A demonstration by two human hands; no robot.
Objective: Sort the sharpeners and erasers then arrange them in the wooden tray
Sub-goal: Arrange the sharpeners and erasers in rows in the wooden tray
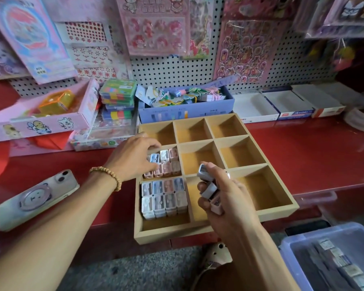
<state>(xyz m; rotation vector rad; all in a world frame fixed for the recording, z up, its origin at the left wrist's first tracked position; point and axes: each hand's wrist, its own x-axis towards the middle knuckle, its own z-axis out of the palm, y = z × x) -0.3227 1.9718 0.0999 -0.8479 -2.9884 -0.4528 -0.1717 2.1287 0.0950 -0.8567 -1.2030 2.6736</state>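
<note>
Left hand (132,156) pinches a pale-blue plastic sharpener (155,158), seating it in the nine-compartment wooden tray (277,208) | right hand (223,196) clutches spare grey sharpeners (208,185), ready to feed

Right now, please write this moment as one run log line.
left hand: placing sharpener in wooden tray | right hand: holding spare sharpeners

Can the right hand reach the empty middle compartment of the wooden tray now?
Probably yes: the right hand, gripping sharpeners, hovers beside the middle compartment, which looks open from above.
</note>
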